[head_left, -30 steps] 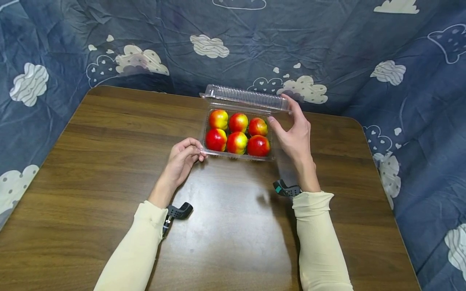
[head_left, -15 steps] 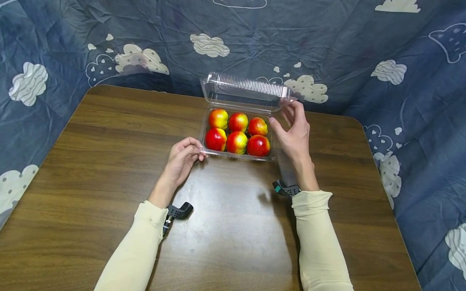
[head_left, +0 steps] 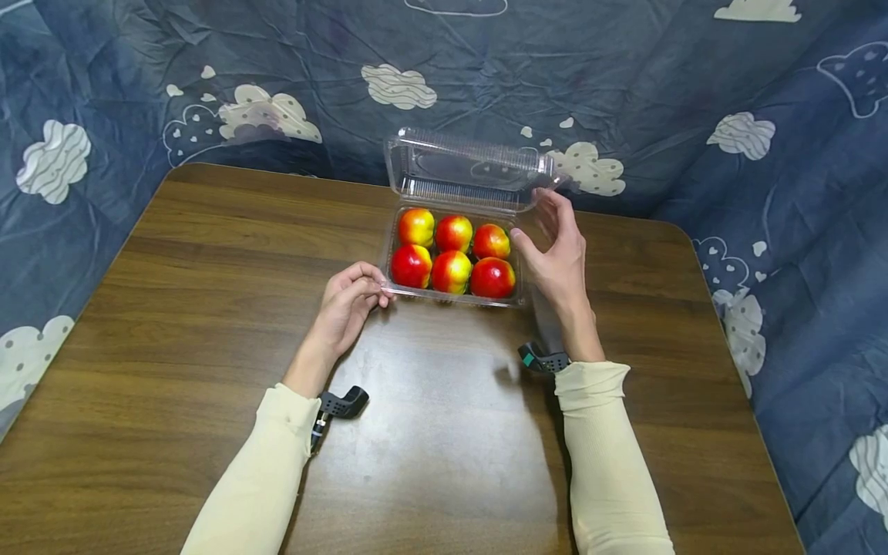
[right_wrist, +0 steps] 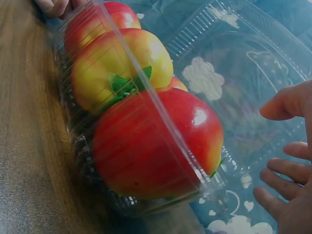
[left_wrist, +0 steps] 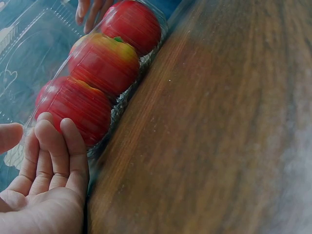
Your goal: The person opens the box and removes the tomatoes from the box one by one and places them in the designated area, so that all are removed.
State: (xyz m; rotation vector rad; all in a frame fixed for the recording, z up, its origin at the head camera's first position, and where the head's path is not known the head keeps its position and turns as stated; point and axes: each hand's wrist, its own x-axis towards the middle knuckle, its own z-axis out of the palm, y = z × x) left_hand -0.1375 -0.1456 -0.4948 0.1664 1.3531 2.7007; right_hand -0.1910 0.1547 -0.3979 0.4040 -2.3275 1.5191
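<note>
A clear plastic clamshell container sits near the back of the table, its ribbed lid raised and leaning back at the rear. Inside lie several red-and-yellow apples in two rows. At the container's front left corner, my left hand pinches the rim; the left wrist view shows its fingers against the clear side wall. My right hand is at the right end near the hinge, thumb and fingers spread apart, fingertips close to the lid's right edge. Whether they touch the lid is unclear.
The brown wooden table extends in front of and on both sides of the container. A blue cloth with white clouds hangs behind it and at the sides. Both wrists carry black camera mounts.
The lid has swung up and back, from low over the apples' rear to more upright. My right fingers have drawn back slightly from its front edge. My left hand has stayed put.
</note>
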